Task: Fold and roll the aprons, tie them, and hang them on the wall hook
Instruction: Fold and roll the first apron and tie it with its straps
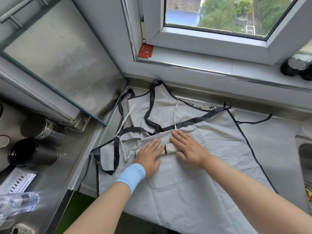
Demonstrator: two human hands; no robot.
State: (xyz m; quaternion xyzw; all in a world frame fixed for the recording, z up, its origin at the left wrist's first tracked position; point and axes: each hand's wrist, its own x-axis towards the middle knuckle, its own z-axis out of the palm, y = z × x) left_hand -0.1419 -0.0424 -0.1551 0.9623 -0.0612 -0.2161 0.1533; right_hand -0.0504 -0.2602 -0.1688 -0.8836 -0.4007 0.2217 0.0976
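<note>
Head view: my left hand [149, 155] and right hand [190, 146] lie flat and open, pressing the cream cloth roll [170, 148] beneath them, atop the grey apron [219, 166]. Rolling, I judge; next comes even pressure, then tying.

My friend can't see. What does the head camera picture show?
The left hand and right hand press flat on a small cloth roll on a grey apron with dark straps, spread over a counter under a window. Dark cups sit to the left.
</note>
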